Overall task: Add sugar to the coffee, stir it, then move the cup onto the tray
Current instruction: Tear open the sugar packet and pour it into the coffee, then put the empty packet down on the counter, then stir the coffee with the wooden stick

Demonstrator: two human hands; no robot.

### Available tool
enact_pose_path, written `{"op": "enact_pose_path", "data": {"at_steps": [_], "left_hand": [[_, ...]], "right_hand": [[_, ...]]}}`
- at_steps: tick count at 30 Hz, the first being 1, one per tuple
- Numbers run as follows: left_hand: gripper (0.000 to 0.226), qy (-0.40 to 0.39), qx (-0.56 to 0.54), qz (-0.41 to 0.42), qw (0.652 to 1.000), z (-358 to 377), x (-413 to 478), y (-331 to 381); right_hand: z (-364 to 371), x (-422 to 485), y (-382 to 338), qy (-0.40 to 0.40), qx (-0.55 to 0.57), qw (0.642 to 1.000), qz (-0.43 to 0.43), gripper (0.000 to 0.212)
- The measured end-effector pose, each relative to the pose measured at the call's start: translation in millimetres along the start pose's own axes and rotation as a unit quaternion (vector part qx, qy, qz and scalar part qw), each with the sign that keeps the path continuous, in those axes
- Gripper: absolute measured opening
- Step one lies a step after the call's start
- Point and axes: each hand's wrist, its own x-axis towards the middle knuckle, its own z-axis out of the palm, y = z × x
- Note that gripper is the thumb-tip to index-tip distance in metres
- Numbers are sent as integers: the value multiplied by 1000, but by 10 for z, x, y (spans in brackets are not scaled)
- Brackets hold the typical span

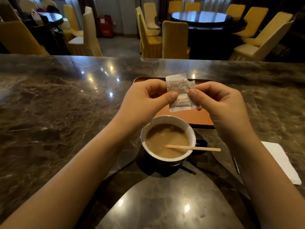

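Note:
A white paper sugar packet (pixel 179 93) is held upright above the cup, pinched on its left side by my left hand (pixel 145 98) and on its right side by my right hand (pixel 219 103). Its top right corner looks torn. Below it stands a cup (pixel 145 129), white inside and dark outside, filled with milky coffee (pixel 161 138). A wooden stir stick (pixel 198 148) rests in the coffee and pokes out over the right rim. Behind the cup lies an orange-brown tray (pixel 194 117), partly hidden by my hands.
Everything stands on a glossy brown marble counter (pixel 57 104). A white folded napkin (pixel 280 161) lies at the right, under my right forearm. Beyond the counter are yellow-covered chairs (pixel 175 38) and dark round tables (pixel 201 18).

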Motion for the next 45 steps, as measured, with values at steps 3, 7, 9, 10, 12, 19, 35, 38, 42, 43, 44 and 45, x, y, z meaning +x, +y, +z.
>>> {"op": "enact_pose_path", "data": {"at_steps": [3,7,9,10,12,19,35,38,42,43,44,45], "left_hand": [[15,22,10,-28,999,-83,-101,-14],[10,85,53,-67,993,-332,-304,-33],[11,110,64,-89,988,-490,-430,-41],[11,119,68,-104,985,-570,-496,-52],[12,131,72,-143,978,-714,-626,-84],[10,129,37,-279,951,-826,-1045,-334],[38,106,254,-281,920,-998,-964,-791],[42,116,280,-273,913,-1015,-944,-838],[46,135,346,-250,894,-1016,-960,-883],[45,150,378,-231,884,-1005,-972,-881],[42,169,402,-203,877,-974,-988,-862],[39,185,409,-166,878,-910,-1010,-826]], "right_hand": [[-28,1,-30,-26,-28,999,13,14],[-115,-17,-108,-56,-116,991,25,25],[-185,-78,-150,-56,-138,988,42,30],[-220,-133,-174,-52,-142,987,54,32],[-283,-282,-227,-48,-152,984,78,38],[-361,-846,-382,-85,-137,975,153,42],[109,-858,-389,-10,4,987,161,16],[138,-806,-375,-5,-98,991,92,14],[123,-766,-371,-16,-120,991,53,16],[122,-761,-373,-21,-121,991,52,16],[122,-754,-374,-26,-124,991,52,16],[121,-748,-374,-30,-129,990,52,15]]}}
